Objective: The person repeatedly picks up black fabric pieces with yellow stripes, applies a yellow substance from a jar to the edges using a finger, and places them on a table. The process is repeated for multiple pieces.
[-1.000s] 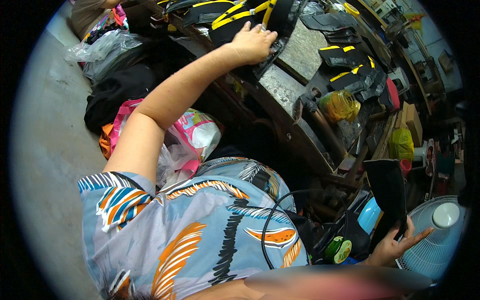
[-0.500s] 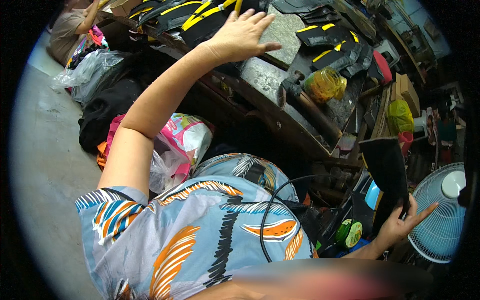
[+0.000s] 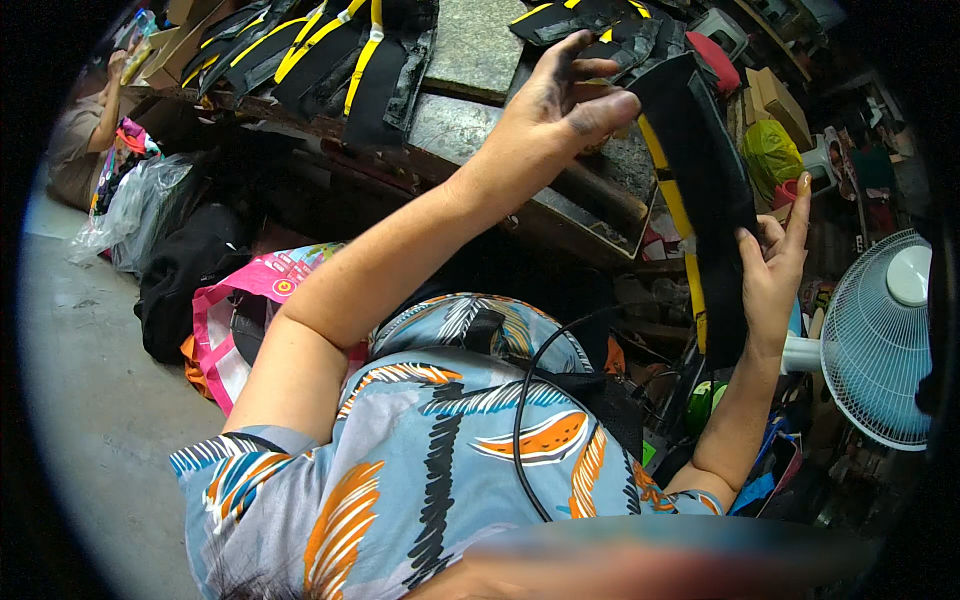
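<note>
A long black strip with yellow patches along one edge stands roughly upright at the right; its material is unclear. My right hand grips its lower right edge, thumb on the near face and forefinger stretched upward. Close by the strip's upper left corner is my left hand, its dark-stained fingers spread apart. The left thumb tip overlaps the strip's edge, though whether it touches is unclear. Similar black pieces with yellow edges lie on the workbench beyond my left arm.
A white fan stands at the right. Along the far right are a yellow-green bag and a cardboard box. Left of me sit a pink bag and a clear plastic bag. Another person is at the far left.
My right hand has raised the black strip up and to the left, turning its yellow edge into view. My left hand has moved right and down from over the bench, toward the strip's upper end.
</note>
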The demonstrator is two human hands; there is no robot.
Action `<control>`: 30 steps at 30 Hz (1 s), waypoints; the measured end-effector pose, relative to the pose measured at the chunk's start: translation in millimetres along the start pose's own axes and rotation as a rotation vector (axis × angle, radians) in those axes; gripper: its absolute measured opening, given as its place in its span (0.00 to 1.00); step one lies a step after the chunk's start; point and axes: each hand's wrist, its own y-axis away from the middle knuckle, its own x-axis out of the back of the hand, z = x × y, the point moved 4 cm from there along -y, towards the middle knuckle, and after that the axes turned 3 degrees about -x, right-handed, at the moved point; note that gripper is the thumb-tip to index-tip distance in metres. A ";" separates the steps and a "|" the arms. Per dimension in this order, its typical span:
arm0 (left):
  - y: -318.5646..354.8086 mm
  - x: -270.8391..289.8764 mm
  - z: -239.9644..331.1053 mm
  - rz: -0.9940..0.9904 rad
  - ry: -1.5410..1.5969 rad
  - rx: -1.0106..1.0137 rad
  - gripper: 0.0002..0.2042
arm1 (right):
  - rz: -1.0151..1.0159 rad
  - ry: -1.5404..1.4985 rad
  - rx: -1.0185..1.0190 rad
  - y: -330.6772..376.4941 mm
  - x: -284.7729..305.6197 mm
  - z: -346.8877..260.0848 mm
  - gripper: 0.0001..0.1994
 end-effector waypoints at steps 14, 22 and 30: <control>28.5 -23.0 -28.8 -0.064 0.192 0.179 0.32 | -0.201 -0.337 -0.131 -11.0 -39.2 -8.9 0.42; 32.4 -6.5 -25.0 0.105 -0.086 0.125 0.16 | -0.290 -0.265 0.013 5.1 -57.9 -42.7 0.39; 36.8 81.7 -2.8 0.321 -0.070 0.145 0.12 | -0.312 0.144 0.276 -64.0 -71.8 -42.9 0.24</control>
